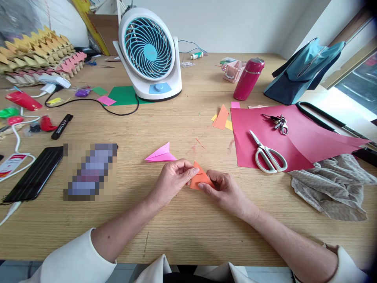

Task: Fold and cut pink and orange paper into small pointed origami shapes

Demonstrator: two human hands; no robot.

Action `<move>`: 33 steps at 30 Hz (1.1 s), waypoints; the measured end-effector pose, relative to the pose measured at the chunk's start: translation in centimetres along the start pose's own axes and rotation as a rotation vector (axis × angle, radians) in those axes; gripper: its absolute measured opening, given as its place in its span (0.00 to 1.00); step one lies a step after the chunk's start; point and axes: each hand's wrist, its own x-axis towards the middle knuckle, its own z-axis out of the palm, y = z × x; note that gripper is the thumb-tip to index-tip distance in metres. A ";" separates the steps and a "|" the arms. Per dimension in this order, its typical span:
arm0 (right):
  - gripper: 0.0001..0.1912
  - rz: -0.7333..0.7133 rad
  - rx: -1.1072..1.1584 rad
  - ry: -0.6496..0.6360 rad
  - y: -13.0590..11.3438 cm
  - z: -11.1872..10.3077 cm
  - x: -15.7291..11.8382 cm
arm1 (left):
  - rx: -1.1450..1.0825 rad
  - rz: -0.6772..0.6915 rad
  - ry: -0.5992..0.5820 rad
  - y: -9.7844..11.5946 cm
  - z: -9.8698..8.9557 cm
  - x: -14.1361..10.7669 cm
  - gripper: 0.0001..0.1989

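Paper in two bare hands above the table [132,232], described from left to right: at the far left, a marker [62,126] lies well apart from the hands. Nearer the middle, a pink dart [161,153] of folded paper rests on the table, just beyond the left hand [176,176]. That hand is drawn nearly closed, its thumb and fingers pinching the upper left part of the orange piece [202,181]. The piece, a small, roughly triangular fold of paper, sits between the two hands near the table's front; whether it touches the wood cannot be told. It is likely very light, crisp along its folds and bendable elsewhere, not slippery to dry skin, yet easily creased or torn by a hard pull. The best hold is probably a flat pinch at the edges, thumb above and fingers beneath, leaving the middle unpressed. The right hand [223,188] grips its lower right part in this manner, thumb on top and the other fingers curled in, their tips partly hidden. Beyond that hand lies an orange scrap [221,118]; farther right, scissors [269,159] rest partly on a red sheet [246,141], clear of both hands
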 end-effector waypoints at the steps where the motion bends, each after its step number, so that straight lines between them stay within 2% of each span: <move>1: 0.18 -0.019 -0.026 0.005 0.1 0.1 0.0 | -0.015 0.005 0.011 0.1 0.1 0.0 0.13; 7: 0.18 -0.061 -0.026 -0.042 0.2 0.2 0.0 | -0.146 -0.030 0.096 0.4 0.4 -0.1 0.12; 10: 0.19 -0.024 0.038 -0.015 0.3 0.2 0.1 | -0.183 -0.081 0.056 0.4 0.6 -0.2 0.14; 14: 0.21 0.060 0.213 0.068 0.5 0.2 0.4 | -0.026 -0.072 -0.030 -0.1 0.6 -0.3 0.16; 17: 0.23 0.062 0.266 0.081 0.4 0.1 0.5 | 0.017 -0.064 -0.042 -0.4 0.5 -0.3 0.15; 21: 0.24 0.047 0.239 0.059 0.5 -0.3 0.5 | -0.022 -0.071 0.012 -0.4 0.3 -0.2 0.15; 30: 0.26 0.006 0.120 0.042 0.6 -0.2 0.3 | -0.081 -0.084 0.045 -0.4 0.3 0.0 0.14; 33: 0.23 -0.016 0.037 0.030 0.3 -1.5 0.3 | -0.141 -0.126 0.116 -0.4 0.0 0.1 0.16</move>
